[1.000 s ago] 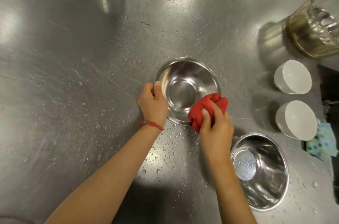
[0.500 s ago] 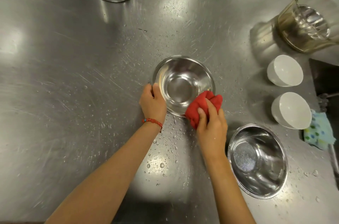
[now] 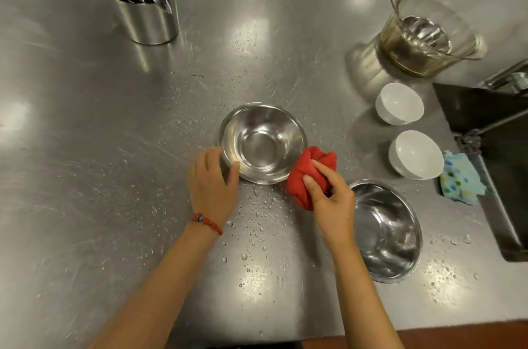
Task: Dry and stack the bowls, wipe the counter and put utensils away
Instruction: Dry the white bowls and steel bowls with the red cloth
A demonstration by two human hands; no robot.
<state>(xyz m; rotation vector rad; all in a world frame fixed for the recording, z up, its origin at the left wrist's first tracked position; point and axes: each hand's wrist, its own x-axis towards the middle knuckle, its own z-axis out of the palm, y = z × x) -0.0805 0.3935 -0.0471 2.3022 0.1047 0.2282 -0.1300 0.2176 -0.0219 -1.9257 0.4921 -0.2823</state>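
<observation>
Single head view, steep downward, close above steel counter, hands.

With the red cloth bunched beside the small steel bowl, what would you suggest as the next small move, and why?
Probably bring the red cloth over the rim into the small steel bowl and wipe inside. The right hand holds the cloth against the bowl's outer right side, the left hand steadies the opposite rim, and the inside looks unwiped yet.

I can read no text, label, brand or number on anything here, near my hands or farther off.
</observation>
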